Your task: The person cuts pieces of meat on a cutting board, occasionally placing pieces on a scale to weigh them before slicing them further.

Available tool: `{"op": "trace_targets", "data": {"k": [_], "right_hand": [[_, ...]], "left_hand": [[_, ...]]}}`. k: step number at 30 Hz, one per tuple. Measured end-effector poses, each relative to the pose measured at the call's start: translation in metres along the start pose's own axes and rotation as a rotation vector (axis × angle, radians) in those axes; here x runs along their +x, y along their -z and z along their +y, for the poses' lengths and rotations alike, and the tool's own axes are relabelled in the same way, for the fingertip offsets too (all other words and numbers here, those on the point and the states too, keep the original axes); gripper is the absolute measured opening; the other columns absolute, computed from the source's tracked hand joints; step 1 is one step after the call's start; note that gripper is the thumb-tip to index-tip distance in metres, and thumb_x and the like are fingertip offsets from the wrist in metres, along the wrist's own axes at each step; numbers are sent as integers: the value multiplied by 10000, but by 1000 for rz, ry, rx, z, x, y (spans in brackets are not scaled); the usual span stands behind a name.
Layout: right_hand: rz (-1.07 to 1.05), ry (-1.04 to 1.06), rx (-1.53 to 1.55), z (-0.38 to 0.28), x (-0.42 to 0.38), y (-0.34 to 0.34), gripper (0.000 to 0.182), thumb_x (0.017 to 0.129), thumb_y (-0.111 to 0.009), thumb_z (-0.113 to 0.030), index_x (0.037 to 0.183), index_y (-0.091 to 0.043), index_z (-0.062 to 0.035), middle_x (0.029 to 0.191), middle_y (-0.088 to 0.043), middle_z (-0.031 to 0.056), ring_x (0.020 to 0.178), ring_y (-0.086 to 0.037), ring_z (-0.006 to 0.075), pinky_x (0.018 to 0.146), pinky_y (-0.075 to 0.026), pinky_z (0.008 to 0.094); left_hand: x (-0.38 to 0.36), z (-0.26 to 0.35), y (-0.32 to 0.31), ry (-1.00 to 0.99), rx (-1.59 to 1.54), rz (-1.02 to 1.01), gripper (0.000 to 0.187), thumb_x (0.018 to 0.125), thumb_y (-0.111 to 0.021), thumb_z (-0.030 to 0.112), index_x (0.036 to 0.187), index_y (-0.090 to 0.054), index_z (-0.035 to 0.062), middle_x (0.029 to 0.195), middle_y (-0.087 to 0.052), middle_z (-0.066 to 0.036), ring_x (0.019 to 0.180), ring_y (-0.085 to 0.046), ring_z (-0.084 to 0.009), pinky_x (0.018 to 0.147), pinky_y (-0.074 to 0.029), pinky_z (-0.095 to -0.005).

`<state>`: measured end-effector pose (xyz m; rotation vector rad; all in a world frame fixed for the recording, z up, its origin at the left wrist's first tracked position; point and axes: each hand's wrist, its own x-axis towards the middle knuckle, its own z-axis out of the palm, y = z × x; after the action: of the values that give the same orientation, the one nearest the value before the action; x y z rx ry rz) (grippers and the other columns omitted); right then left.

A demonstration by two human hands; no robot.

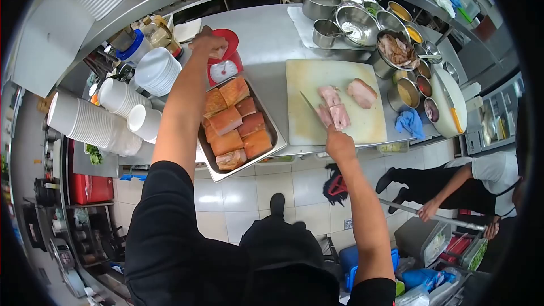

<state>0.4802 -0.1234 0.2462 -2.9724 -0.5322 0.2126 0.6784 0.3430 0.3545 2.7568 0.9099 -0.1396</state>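
Note:
My left hand (pixel 205 41) reaches to the red kitchen scale (pixel 223 71), its fingers on a pale piece of pork (pixel 217 52) over the scale's red plate (pixel 231 39). My right hand (pixel 340 144) grips a knife (pixel 311 105), whose blade lies over the white cutting board (pixel 306 73). Beside the blade are cut pieces of pork (pixel 330 96); a larger chunk of pork (pixel 361 93) sits to their right. Between my arms, a steel tray (pixel 277 143) holds several blocks of pork with browned skin (pixel 225 120).
Stacks of white bowls (pixel 85 122) and white lids (pixel 157 71) stand at the left. Pots (pixel 321 3) and a bowl of sliced meat (pixel 396 49) crowd the back right. A blue cloth (pixel 410 123) lies beside the board. Another person (pixel 487 175) holds a long pole at right.

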Motion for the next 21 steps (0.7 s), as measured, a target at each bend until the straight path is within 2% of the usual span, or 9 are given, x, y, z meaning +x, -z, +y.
{"op": "trace_targets", "data": {"k": [8, 10, 11, 13, 14, 17, 19, 20, 21], "right_hand": [[5, -7, -21, 0, 0, -1, 206, 812, -510, -61, 1012, -514, -13, 773, -681, 207, 729, -689, 368, 672, -554, 471], [9, 0, -30, 0, 0, -2, 204, 813, -506, -59, 1012, -514, -12, 769, -681, 208, 728, -689, 367, 670, -553, 473], [47, 18, -24, 0, -1, -3, 214, 823, -490, -67, 1023, -524, 0, 746, -671, 212, 699, -682, 376, 642, -550, 481], [85, 38, -15, 1, -1, -6, 228, 832, -473, -74, 1034, -533, 13, 723, -662, 216, 669, -675, 385, 614, -547, 489], [77, 34, -8, 0, -1, -6, 225, 830, -474, -72, 1029, -532, 13, 727, -661, 218, 673, -674, 387, 616, -547, 490], [68, 21, 1, -2, -3, -6, 205, 828, -475, -59, 1015, -526, 8, 735, -665, 219, 687, -676, 385, 630, -545, 486], [68, 13, 1, -3, -3, -4, 190, 828, -475, -50, 1005, -521, 2, 739, -669, 218, 698, -679, 381, 641, -544, 481], [97, 27, 9, -3, -3, -5, 193, 830, -471, -53, 1006, -526, 6, 742, -670, 218, 698, -678, 382, 641, -542, 484], [123, 39, 18, -4, -5, -5, 197, 832, -468, -57, 1007, -530, 10, 744, -670, 218, 698, -677, 382, 640, -541, 488]], "left_hand": [[5, -8, -13, -49, 70, 29, 960, 534, -740, 469, 1382, -413, 161, 1322, -555, -100, 1254, -498, -328, 1009, -359, -526], [7, -11, -17, -76, 32, 12, 1056, 517, -752, 566, 1418, -377, 161, 1387, -495, -114, 1307, -431, -354, 1038, -326, -554], [7, -14, -18, -71, 30, 13, 1056, 517, -752, 566, 1418, -377, 161, 1387, -495, -114, 1307, -431, -354, 1038, -326, -554], [6, -20, -20, -159, -33, 13, 1153, 504, -741, 665, 1456, -324, 166, 1441, -437, -127, 1353, -371, -359, 1062, -288, -593], [3, -19, -18, -158, -31, 14, 1153, 504, -741, 665, 1456, -324, 166, 1441, -437, -127, 1353, -371, -359, 1062, -288, -593], [-3, -18, -19, -72, -37, 110, 1171, 508, -728, 707, 1461, -333, 153, 1490, -369, -133, 1400, -292, -360, 1096, -274, -564], [6, -23, -26, -22, -47, 124, 1068, 553, -703, 680, 1416, -405, 127, 1448, -432, -149, 1371, -355, -359, 1097, -330, -482], [-5, -21, -21, -25, -45, 122, 1068, 553, -703, 680, 1416, -405, 127, 1448, -432, -149, 1371, -355, -359, 1097, -330, -482], [-21, -18, -15, -25, -137, 118, 1020, 565, -703, 648, 1392, -433, 116, 1405, -477, -157, 1328, -415, -351, 1082, -363, -436]]}}
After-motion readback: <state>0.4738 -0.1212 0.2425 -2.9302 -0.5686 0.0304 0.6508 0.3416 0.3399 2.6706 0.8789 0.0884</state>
